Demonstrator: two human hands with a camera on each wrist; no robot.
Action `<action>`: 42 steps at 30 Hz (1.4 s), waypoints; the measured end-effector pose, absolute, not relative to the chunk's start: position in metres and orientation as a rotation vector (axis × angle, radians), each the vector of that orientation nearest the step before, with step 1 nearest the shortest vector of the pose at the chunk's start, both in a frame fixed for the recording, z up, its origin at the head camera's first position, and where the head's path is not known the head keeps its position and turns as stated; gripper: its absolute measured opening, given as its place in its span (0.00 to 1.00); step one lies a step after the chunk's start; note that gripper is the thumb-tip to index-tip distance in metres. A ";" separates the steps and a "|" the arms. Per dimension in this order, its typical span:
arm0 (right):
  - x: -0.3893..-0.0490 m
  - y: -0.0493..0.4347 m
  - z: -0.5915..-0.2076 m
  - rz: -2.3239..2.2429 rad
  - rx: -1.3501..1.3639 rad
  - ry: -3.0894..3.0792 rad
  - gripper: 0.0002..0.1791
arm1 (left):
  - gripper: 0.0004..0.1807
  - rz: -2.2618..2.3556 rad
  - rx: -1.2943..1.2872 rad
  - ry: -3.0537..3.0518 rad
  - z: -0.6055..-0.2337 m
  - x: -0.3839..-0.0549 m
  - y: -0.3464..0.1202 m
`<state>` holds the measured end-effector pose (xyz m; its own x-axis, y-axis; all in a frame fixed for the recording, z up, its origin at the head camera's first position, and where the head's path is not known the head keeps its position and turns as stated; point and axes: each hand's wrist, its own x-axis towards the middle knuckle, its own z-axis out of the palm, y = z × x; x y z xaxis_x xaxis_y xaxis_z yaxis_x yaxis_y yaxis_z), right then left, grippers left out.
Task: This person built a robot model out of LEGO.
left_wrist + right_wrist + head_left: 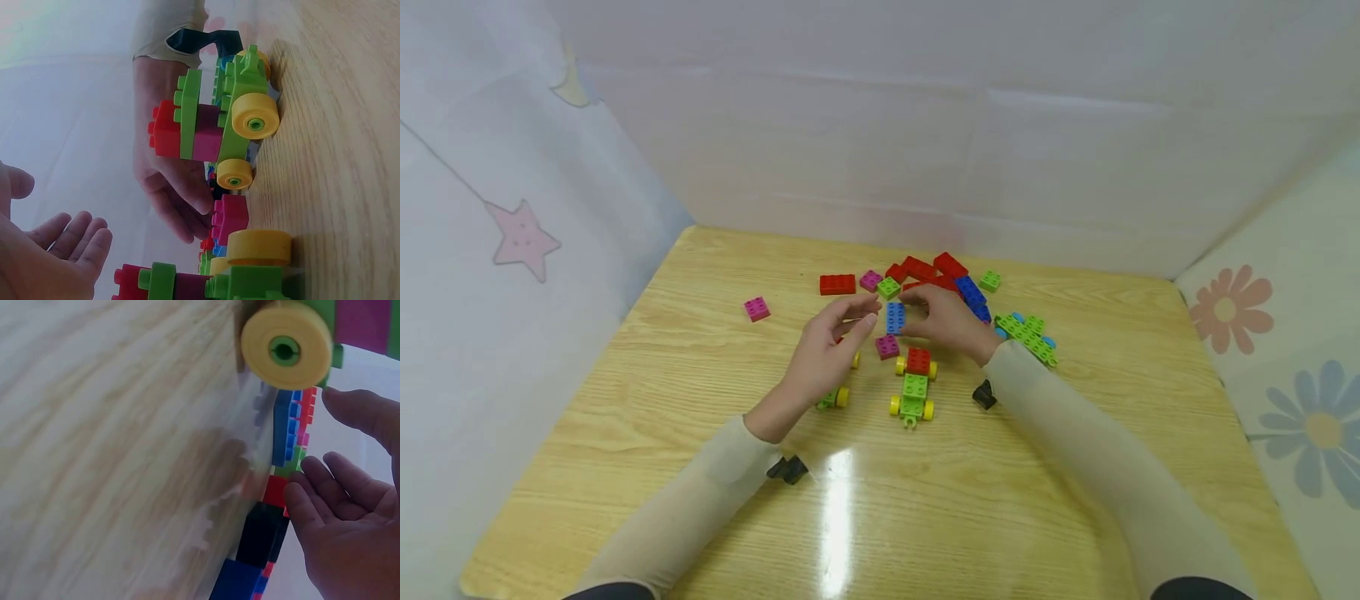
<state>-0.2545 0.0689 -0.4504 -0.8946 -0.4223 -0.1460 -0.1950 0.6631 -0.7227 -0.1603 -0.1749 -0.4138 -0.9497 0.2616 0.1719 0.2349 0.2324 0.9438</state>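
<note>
My left hand (pixel 825 350) hovers over a toy car (pixel 829 398) with yellow wheels, mostly covered by it. Its fingers are loosely bent and hold nothing. My right hand (pixel 951 317) is just right of a light blue building brick (pixel 895 318), thumb and fingers apart with nothing between them. A pink brick (pixel 887 347) lies between the hands, nearer the body. Below it stands a second toy car (pixel 915 386), stacked in green, pink and red on yellow wheels; its layers show in the left wrist view.
Behind the right hand lies a pile of red bricks (pixel 951 265) and dark blue bricks (pixel 972 293). A green wheeled base (pixel 1028 337) sits to the right. Single bricks include a red brick (pixel 837 285), a pink brick (pixel 757 308) and a green brick (pixel 990 281).
</note>
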 end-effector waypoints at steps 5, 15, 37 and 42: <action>-0.257 0.061 -0.451 -0.986 -0.503 2.608 0.39 | 0.23 1.873 0.494 2.445 -0.412 -0.161 -0.175; -0.263 0.056 -0.449 -0.870 -0.517 2.587 0.42 | 0.24 1.885 0.505 2.433 -0.413 -0.160 -0.175; -0.246 0.070 -0.428 -0.961 -0.485 2.615 0.44 | 0.23 1.851 0.447 2.398 -0.412 -0.159 -0.173; -0.229 0.080 -0.402 -0.989 -0.520 2.641 0.44 | 0.23 1.849 0.391 2.403 -0.414 -0.160 -0.170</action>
<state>-0.2292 0.0803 -0.4017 -0.8981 -0.4212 -0.1265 -0.2346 0.7021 -0.6724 -0.1596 -0.1702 -0.4140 -0.9638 0.2518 0.0879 0.1495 0.2371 0.9599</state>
